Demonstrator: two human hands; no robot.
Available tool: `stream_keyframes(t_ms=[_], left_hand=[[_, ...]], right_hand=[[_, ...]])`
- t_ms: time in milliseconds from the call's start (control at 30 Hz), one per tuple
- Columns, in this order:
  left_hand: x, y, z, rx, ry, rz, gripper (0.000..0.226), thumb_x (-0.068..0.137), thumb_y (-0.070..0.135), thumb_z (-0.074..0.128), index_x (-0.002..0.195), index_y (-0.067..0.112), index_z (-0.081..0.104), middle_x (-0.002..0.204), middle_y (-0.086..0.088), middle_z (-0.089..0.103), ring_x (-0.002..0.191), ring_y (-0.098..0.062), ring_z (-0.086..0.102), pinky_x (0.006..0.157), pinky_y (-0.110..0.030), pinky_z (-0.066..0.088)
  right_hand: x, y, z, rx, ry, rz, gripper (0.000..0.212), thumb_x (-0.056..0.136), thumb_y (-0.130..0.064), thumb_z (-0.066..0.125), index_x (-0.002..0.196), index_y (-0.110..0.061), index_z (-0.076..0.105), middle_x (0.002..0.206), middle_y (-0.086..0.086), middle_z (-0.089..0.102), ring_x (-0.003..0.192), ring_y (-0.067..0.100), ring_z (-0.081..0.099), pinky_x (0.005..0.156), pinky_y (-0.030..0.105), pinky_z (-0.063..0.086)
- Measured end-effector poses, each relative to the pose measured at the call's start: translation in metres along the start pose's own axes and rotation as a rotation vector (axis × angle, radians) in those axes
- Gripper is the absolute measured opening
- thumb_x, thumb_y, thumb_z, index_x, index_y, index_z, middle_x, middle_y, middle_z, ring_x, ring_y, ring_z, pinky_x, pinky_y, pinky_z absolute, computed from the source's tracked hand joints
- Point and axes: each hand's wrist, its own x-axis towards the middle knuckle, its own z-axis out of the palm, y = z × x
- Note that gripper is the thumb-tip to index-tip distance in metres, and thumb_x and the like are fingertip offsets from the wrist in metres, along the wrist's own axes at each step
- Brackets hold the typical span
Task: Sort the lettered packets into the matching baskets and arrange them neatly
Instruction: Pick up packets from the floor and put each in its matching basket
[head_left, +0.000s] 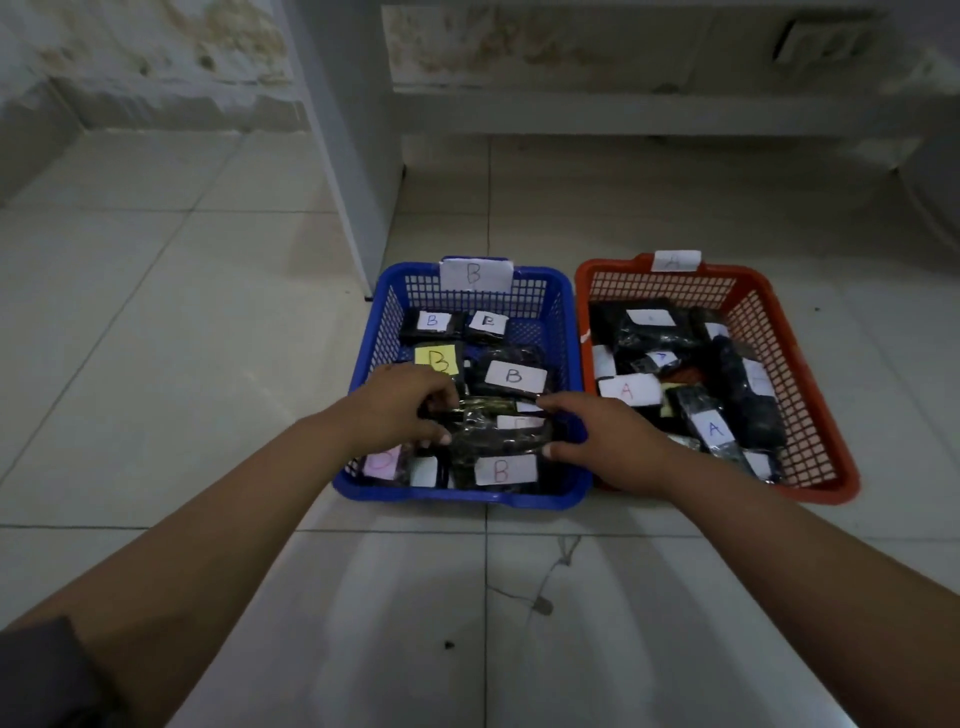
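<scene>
A blue basket (558, 496) with a B tag on its far rim holds several black packets with B labels. To its right, an orange basket (826, 491) with a white tag holds several black packets with A labels. Both my hands are inside the blue basket's near half. My left hand (402, 408) and my right hand (597, 434) grip the two ends of one black shiny packet (493, 431) with a white label. A B-labelled packet (504, 470) lies just in front of it.
The baskets sit side by side on a pale tiled floor. A white cabinet leg or panel (358, 171) stands just behind the blue basket's far left corner. A wall with a low ledge runs behind.
</scene>
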Motion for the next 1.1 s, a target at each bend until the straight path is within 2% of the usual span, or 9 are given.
stream_keyframes(t_ms=[100, 267, 367, 533, 633, 767, 833, 967, 1100], left_hand=[[0.012, 0.031, 0.007, -0.051, 0.085, 0.060, 0.031, 0.078, 0.022, 0.074, 0.106, 0.023, 0.061, 0.105, 0.005, 0.062, 0.096, -0.011, 0.057, 0.084, -0.024, 0.045], [0.026, 0.117, 0.046, -0.142, 0.171, 0.281, 0.024, 0.081, 0.018, 0.071, 0.102, 0.022, 0.062, 0.099, 0.007, 0.060, 0.089, -0.009, 0.057, 0.078, -0.022, 0.045], [0.028, 0.177, 0.086, -0.159, 0.064, 0.385, 0.028, 0.082, 0.021, 0.070, 0.108, 0.021, 0.060, 0.104, 0.007, 0.058, 0.093, -0.006, 0.053, 0.080, -0.018, 0.040], [0.030, 0.266, 0.154, -0.085, -0.225, 0.518, 0.029, 0.084, 0.028, 0.064, 0.112, 0.025, 0.057, 0.106, 0.010, 0.055, 0.092, -0.006, 0.053, 0.083, -0.029, 0.047], [0.024, 0.314, 0.189, -0.001, -0.374, 0.610, 0.031, 0.085, 0.032, 0.062, 0.115, 0.026, 0.055, 0.112, 0.008, 0.054, 0.098, -0.008, 0.050, 0.085, -0.034, 0.046], [-0.002, 0.359, 0.237, 0.037, -0.524, 0.731, 0.043, 0.084, 0.039, 0.064, 0.121, 0.021, 0.052, 0.117, 0.000, 0.054, 0.105, -0.016, 0.050, 0.087, -0.033, 0.043], [-0.020, 0.365, 0.259, 0.012, -0.539, 0.776, 0.055, 0.079, 0.047, 0.068, 0.123, 0.018, 0.053, 0.118, -0.003, 0.055, 0.106, -0.019, 0.051, 0.088, -0.034, 0.042], [-0.061, 0.348, 0.292, 0.110, -0.565, 0.992, 0.072, 0.067, 0.065, 0.069, 0.116, 0.015, 0.054, 0.111, -0.006, 0.057, 0.098, -0.024, 0.054, 0.080, -0.033, 0.045], [-0.073, 0.336, 0.306, 0.212, -0.627, 1.108, 0.059, 0.073, 0.047, 0.071, 0.118, 0.015, 0.050, 0.109, -0.007, 0.056, 0.095, -0.027, 0.054, 0.077, -0.035, 0.048]], right_hand=[[-0.024, 0.008, -0.015, -0.054, 0.032, -0.009, 0.053, 0.084, -0.025, 0.067, 0.133, -0.024, 0.048, 0.135, -0.002, 0.052, 0.120, 0.015, 0.050, 0.091, 0.014, 0.033], [-0.113, 0.060, -0.047, -0.161, 0.133, 0.021, 0.041, 0.083, -0.023, 0.065, 0.123, -0.020, 0.056, 0.120, 0.001, 0.062, 0.106, 0.017, 0.058, 0.089, 0.024, 0.042], [-0.184, 0.112, -0.047, -0.129, 0.136, 0.110, 0.033, 0.082, -0.016, 0.064, 0.115, -0.019, 0.060, 0.102, -0.001, 0.066, 0.088, 0.018, 0.062, 0.083, 0.034, 0.049], [-0.278, 0.190, -0.025, -0.018, 0.289, 0.375, 0.022, 0.085, -0.014, 0.060, 0.104, -0.023, 0.064, 0.082, 0.001, 0.068, 0.072, 0.019, 0.062, 0.071, 0.031, 0.048], [-0.315, 0.219, -0.009, 0.031, 0.263, 0.432, 0.022, 0.085, -0.016, 0.058, 0.105, -0.026, 0.063, 0.079, -0.007, 0.065, 0.066, 0.006, 0.057, 0.064, 0.020, 0.044], [-0.350, 0.231, 0.008, 0.026, 0.177, 0.389, 0.026, 0.086, -0.019, 0.059, 0.112, -0.025, 0.062, 0.093, -0.010, 0.065, 0.079, 0.004, 0.057, 0.073, 0.017, 0.047], [-0.365, 0.232, 0.017, 0.022, 0.146, 0.369, 0.032, 0.085, -0.018, 0.061, 0.116, -0.025, 0.060, 0.099, -0.014, 0.059, 0.086, 0.006, 0.055, 0.071, 0.008, 0.038], [-0.388, 0.241, 0.028, -0.009, 0.206, 0.350, 0.037, 0.082, -0.017, 0.064, 0.118, -0.024, 0.058, 0.110, -0.010, 0.055, 0.090, 0.004, 0.045, 0.078, 0.013, 0.030], [-0.392, 0.260, 0.017, -0.018, 0.364, 0.431, 0.041, 0.081, -0.012, 0.064, 0.120, -0.019, 0.057, 0.117, 0.000, 0.057, 0.106, 0.017, 0.048, 0.088, 0.022, 0.033]])
